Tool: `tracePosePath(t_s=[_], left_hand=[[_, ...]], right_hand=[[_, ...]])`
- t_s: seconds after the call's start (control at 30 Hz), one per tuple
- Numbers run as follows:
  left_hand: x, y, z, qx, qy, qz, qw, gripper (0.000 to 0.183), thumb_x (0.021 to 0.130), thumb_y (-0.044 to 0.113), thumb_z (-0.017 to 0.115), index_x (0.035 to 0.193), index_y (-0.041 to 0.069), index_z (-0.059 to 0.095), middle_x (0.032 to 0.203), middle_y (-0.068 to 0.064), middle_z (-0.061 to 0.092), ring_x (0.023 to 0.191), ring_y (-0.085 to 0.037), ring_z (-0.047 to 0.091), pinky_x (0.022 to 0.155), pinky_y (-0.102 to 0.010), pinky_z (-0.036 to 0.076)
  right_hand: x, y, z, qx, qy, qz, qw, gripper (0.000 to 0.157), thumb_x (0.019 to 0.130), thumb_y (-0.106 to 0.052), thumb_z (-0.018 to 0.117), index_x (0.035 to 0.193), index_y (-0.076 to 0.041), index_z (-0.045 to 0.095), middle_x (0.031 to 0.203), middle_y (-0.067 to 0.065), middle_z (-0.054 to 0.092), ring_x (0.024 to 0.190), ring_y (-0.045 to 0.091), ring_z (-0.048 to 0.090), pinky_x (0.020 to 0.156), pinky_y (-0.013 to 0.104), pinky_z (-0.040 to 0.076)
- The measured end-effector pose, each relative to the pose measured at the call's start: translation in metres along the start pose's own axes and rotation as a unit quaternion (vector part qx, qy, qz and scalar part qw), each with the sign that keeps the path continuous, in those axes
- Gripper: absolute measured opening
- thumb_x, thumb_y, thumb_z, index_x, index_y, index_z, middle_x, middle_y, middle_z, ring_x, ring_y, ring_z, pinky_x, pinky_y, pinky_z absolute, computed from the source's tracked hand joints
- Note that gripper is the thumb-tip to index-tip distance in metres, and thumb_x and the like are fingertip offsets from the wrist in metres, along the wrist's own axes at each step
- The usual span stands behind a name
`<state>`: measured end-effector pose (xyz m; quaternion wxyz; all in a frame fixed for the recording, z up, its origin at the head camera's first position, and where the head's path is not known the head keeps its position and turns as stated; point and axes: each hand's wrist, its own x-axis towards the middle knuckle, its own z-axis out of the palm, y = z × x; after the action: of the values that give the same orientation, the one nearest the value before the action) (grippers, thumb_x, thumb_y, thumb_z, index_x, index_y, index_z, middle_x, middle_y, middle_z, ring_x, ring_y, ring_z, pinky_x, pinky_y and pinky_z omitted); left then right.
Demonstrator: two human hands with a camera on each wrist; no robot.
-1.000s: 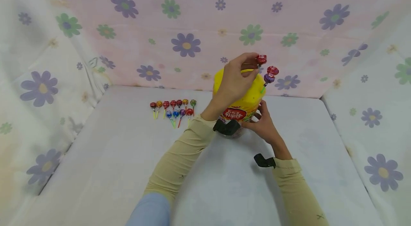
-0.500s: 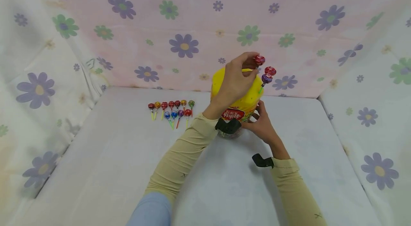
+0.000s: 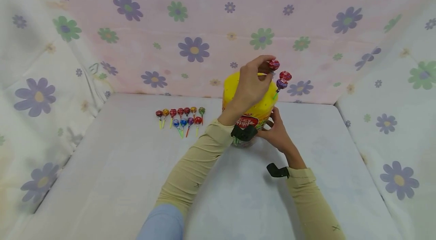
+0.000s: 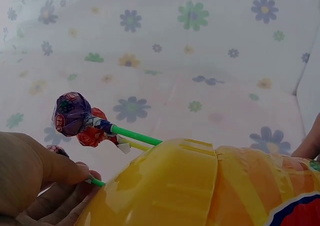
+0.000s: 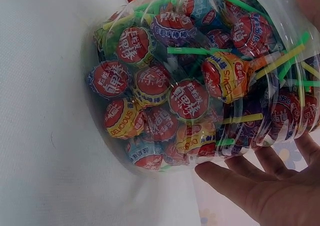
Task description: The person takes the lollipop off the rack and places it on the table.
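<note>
My left hand (image 3: 252, 84) reaches over the yellow lid of a candy jar (image 3: 260, 106) and pinches a red-wrapped lollipop (image 3: 274, 64). In the left wrist view, its green stick (image 4: 96, 181) meets the lid's edge between thumb and fingers. Beside it, a purple lollipop (image 4: 71, 113) and a red lollipop (image 4: 91, 136) stick out of the lid by their stems. Low on the jar's right side, my right hand (image 3: 277, 132) holds it with spread, bent fingers. The right wrist view shows the clear jar wall (image 5: 145, 168) packed with wrapped lollipops; my left forearm partly hides the jar in the head view.
Several lollipops in mixed colours lie in two rows on the white table, left of the jar, among them a green one (image 3: 202, 110) and a blue one (image 3: 175, 123). A flowered cloth (image 3: 211, 16) rises behind the table (image 3: 122, 172) and along both sides.
The head view has shifted slightly, so the jar and the rows appear a little further left. The lollipop in my left hand has turned slightly and sits a touch lower. The right hand keeps its hold.
</note>
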<state>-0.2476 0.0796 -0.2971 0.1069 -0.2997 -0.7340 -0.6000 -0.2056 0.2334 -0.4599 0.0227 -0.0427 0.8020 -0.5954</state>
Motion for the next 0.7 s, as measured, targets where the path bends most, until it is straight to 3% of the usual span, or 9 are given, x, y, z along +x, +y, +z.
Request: tracePosePath(t_s=[0.23,0.4,0.57,0.7], left_hand=[[0.000,-0.007,0.002,-0.012,0.035,0.021,0.9991,0.036,0.095,-0.005,0.065,0.132,-0.003,0.062,0.116,-0.017,0.072,0.104,-0.023,0.070,0.090,-0.017,0.056],[0.002,-0.002,0.001,-0.031,0.044,0.047,0.9974,0.038,0.097,-0.002,0.064,0.135,-0.003,0.060,0.118,-0.017,0.071,0.107,-0.022,0.069,0.093,-0.017,0.055],[-0.003,0.005,-0.011,-0.048,0.053,0.063,0.9954,0.039,0.096,-0.003,0.065,0.135,-0.005,0.059,0.118,-0.019,0.070,0.106,-0.023,0.069,0.092,-0.019,0.056],[-0.013,0.004,-0.028,-0.061,0.068,0.071,0.9933,0.040,0.095,-0.005,0.065,0.134,-0.008,0.058,0.118,-0.022,0.069,0.105,-0.026,0.069,0.093,-0.025,0.058]], right_hand=[[-0.001,0.000,0.000,0.003,-0.006,-0.003,1.000,0.095,0.085,-0.002,0.080,0.155,-0.018,0.018,0.151,0.020,0.036,0.141,0.046,0.042,0.114,0.060,0.039],[-0.003,0.000,-0.004,0.000,-0.002,-0.006,1.000,0.095,0.086,-0.003,0.080,0.156,-0.019,0.018,0.152,0.019,0.037,0.140,0.046,0.043,0.113,0.062,0.039],[-0.002,0.000,-0.003,-0.001,-0.006,-0.012,1.000,0.095,0.085,-0.006,0.081,0.155,-0.019,0.018,0.153,0.018,0.036,0.142,0.046,0.040,0.112,0.062,0.040],[-0.002,-0.001,0.000,0.004,-0.007,-0.011,1.000,0.092,0.085,-0.009,0.083,0.153,-0.021,0.022,0.153,0.016,0.036,0.143,0.045,0.038,0.110,0.063,0.042]])
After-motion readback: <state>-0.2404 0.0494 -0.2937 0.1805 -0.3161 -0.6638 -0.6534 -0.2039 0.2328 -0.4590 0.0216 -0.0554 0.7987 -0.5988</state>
